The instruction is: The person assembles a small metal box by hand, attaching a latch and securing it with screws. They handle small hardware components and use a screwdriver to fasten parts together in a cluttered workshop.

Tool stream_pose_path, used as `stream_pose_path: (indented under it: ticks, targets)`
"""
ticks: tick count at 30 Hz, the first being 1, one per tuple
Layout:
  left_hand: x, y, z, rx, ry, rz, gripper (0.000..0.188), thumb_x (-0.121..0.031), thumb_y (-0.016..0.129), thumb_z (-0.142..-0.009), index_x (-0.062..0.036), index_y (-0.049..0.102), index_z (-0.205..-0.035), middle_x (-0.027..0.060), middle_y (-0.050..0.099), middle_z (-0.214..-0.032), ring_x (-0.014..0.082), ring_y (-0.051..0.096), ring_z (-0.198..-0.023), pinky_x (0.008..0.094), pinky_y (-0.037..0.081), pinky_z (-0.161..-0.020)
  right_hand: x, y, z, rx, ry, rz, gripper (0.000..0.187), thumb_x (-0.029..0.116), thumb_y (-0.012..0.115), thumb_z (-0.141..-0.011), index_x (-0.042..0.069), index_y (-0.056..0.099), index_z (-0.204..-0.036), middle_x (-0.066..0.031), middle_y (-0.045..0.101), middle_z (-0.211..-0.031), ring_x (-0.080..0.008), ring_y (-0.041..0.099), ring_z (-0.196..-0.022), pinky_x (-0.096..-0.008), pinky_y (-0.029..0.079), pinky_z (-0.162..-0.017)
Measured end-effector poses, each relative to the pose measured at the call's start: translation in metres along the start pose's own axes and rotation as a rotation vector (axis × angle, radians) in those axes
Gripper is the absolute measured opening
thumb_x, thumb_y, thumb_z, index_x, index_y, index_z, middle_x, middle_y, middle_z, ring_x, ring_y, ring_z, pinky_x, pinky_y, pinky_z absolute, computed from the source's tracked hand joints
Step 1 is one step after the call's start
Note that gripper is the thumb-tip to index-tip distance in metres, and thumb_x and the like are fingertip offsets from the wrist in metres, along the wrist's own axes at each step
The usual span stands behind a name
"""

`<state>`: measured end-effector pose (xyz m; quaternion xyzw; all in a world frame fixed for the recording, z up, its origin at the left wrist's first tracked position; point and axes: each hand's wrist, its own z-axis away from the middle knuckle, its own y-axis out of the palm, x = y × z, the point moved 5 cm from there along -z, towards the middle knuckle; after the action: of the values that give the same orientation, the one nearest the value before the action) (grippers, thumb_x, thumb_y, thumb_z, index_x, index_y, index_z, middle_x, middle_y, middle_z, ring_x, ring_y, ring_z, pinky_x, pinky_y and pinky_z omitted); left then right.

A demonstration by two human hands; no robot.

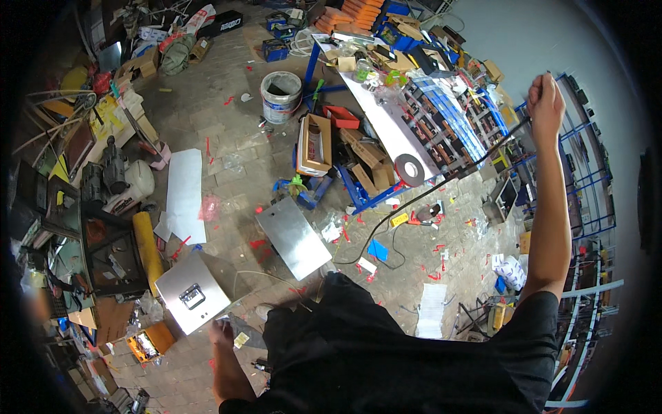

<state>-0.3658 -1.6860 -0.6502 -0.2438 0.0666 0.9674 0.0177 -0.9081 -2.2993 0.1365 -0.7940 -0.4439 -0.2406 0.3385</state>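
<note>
Raised high at the right, my right hand (547, 103) is closed around the upper end of a black cable (407, 207). From there the cable slants down to the left, past the table corner, to the floor by a flat silver metal panel (295, 238). My left hand (222, 333) hangs low at the left, beside the near corner of a silver metal box (193, 293) with a black handle on its face. That hand is small and dark here, so its grip and any contact with the box cannot be made out.
A blue-framed worktable (376, 114) carries trays of parts and a black tape roll (409, 170). A white bucket (281, 96) and an open carton (315, 143) stand left of it. Machinery (114, 172) lines the left side. Red scraps and a paper sheet (432, 310) litter the floor.
</note>
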Motion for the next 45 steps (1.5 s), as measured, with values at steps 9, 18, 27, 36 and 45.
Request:
stream_pose_path:
  ticks: [9, 18, 27, 36, 45]
  targets:
    - [0.106, -0.029, 0.094, -0.128, -0.026, -0.286, 0.047, -0.039, 0.062, -0.096, -0.0055, 0.054, -0.128, 0.0131, 0.06, -0.118, 0.0312, 0.065, -0.085, 0.0402, 0.052, -0.062, -0.091, 0.084, -0.081, 0.177, -0.092, -0.379, 0.036, 0.032, 0.048, -0.107, 0.002, 0.06, -0.09, 0.002, 0.048, -0.063, -0.0059, 0.041, -0.054, -0.023, 0.033, -0.048]
    - [0.155, 0.07, 0.187, 0.021, 0.052, -0.642, 0.041, -0.033, 0.063, -0.097, -0.0075, 0.054, -0.129, 0.0104, 0.064, -0.114, 0.029, 0.071, -0.079, 0.0385, 0.055, -0.061, -0.245, 0.193, 0.001, 0.532, 0.097, -0.241, 0.037, 0.027, 0.046, -0.109, 0.004, 0.059, -0.083, -0.0028, 0.058, -0.073, -0.0114, 0.052, -0.066, -0.028, 0.043, -0.063]
    - [0.138, 0.08, 0.242, -0.04, 0.161, -0.691, 0.034, -0.031, 0.063, -0.099, -0.0028, 0.062, -0.119, 0.0074, 0.068, -0.1, 0.0193, 0.067, -0.07, 0.0316, 0.051, -0.057, -0.45, 0.251, 0.232, 0.825, 0.316, 0.111, 0.033, 0.035, 0.061, -0.099, 0.005, 0.072, -0.106, -0.0184, 0.067, -0.078, -0.0293, 0.063, -0.067, -0.0417, 0.051, -0.067]
    - [0.147, 0.059, 0.287, -0.244, 0.233, -0.735, 0.039, -0.029, 0.068, -0.093, 0.0054, 0.069, -0.111, 0.0124, 0.073, -0.089, 0.0198, 0.07, -0.069, 0.0327, 0.056, -0.061, -0.609, 0.203, 0.41, 1.129, 1.0, -0.131, 0.021, 0.026, 0.064, -0.097, 0.011, 0.061, -0.083, -0.0045, 0.062, -0.07, -0.016, 0.057, -0.048, -0.0299, 0.043, -0.04]
    - [0.126, 0.026, 0.232, -0.184, 0.223, -0.79, 0.031, -0.028, 0.068, -0.096, 0.0003, 0.068, -0.107, 0.0079, 0.07, -0.093, 0.0167, 0.066, -0.071, 0.0313, 0.053, -0.06, -0.439, 0.162, 0.494, 1.696, 0.369, 0.225, 0.026, 0.026, 0.061, -0.092, 0.001, 0.072, -0.093, -0.0154, 0.07, -0.077, -0.0237, 0.069, -0.063, -0.0401, 0.055, -0.062]
